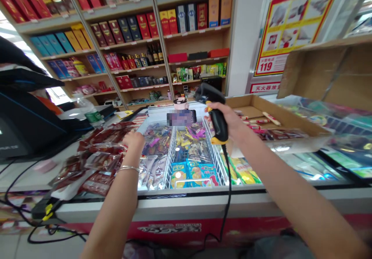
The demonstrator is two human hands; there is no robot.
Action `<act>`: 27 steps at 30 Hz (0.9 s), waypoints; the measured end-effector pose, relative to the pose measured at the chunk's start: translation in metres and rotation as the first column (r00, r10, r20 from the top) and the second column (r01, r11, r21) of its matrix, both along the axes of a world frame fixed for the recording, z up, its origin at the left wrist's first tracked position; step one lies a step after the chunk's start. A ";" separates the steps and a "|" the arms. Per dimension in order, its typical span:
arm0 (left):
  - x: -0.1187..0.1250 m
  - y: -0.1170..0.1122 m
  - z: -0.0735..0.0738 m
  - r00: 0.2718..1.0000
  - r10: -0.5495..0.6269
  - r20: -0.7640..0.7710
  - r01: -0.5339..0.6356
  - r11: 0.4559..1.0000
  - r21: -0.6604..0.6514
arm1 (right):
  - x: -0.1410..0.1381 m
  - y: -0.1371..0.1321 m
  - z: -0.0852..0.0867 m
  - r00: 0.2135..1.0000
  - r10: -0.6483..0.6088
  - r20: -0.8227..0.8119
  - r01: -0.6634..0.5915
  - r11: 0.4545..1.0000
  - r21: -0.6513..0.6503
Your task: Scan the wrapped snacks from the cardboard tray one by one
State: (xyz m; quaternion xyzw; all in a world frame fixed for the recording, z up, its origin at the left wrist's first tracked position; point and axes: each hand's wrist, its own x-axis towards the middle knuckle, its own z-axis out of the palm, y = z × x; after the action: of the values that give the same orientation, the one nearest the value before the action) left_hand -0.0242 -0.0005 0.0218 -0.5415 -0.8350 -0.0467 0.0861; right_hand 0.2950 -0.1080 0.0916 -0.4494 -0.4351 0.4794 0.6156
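Observation:
My right hand grips a black and yellow corded handheld barcode scanner, raised over the far side of a glass-topped chest freezer. Its black cable hangs down past the freezer's front. My left hand, with a metal bracelet on the wrist, is curled palm down at the freezer's left edge. It sits beside a heap of red-and-clear snack packets. Whether those fingers hold anything is hidden.
Packaged frozen goods fill the freezer's white wire baskets. A cardboard tray of sausage sticks stands to the right. A cash register is at the left. Behind stand a pink-and-white cup, a blurred object and wooden shelves of boxed liquor.

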 end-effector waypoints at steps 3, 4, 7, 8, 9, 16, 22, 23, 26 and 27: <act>-0.002 -0.002 -0.006 1.000 -0.001 0.018 0.001 0.999 0.040 | -0.037 0.009 -0.029 0.973 0.200 -0.114 -0.207 0.976 -0.062; -0.004 -0.002 -0.007 1.000 0.007 0.026 -0.008 0.998 0.063 | -0.045 0.011 -0.040 0.965 0.228 -0.132 -0.241 0.965 -0.100; -0.007 -0.002 -0.010 0.998 0.040 0.052 -0.046 0.992 0.122 | -0.054 0.012 -0.067 0.968 0.217 -0.126 -0.240 0.945 -0.221; -0.007 -0.002 -0.010 0.997 0.053 0.063 -0.060 0.991 0.122 | -0.053 0.012 -0.074 0.971 0.213 -0.109 -0.235 0.938 -0.255; -0.007 -0.002 -0.010 0.996 0.058 0.073 -0.066 0.991 0.117 | -0.050 0.013 -0.079 0.973 0.213 -0.091 -0.230 0.930 -0.287; -0.005 -0.003 -0.013 0.996 -0.064 0.057 0.057 0.992 0.110 | -0.031 0.034 -0.084 0.982 0.010 -0.190 -0.052 0.975 -0.217; -0.001 -0.004 -0.012 0.997 -0.024 0.067 0.022 0.999 0.030 | -0.034 0.033 -0.089 0.952 -0.180 -0.247 0.132 0.971 -0.198; -0.001 -0.004 -0.011 0.997 -0.015 0.072 0.014 1.000 0.017 | -0.035 0.032 -0.090 0.950 -0.190 -0.249 0.142 0.970 -0.197; 0.000 -0.006 -0.007 0.998 -0.006 0.070 0.007 1.000 -0.003 | -0.035 0.032 -0.090 0.947 -0.200 -0.250 0.147 0.965 -0.217; 0.000 -0.006 -0.006 0.998 -0.007 0.064 0.007 1.000 -0.001 | -0.035 0.032 -0.090 0.949 -0.197 -0.247 0.143 0.965 -0.222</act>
State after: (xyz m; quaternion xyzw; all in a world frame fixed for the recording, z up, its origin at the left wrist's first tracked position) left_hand -0.0244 -0.0068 0.0154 -0.5427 -0.8354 -0.0637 0.0588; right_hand 0.2601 -0.0764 0.0013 -0.4765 -0.2569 0.5221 0.6590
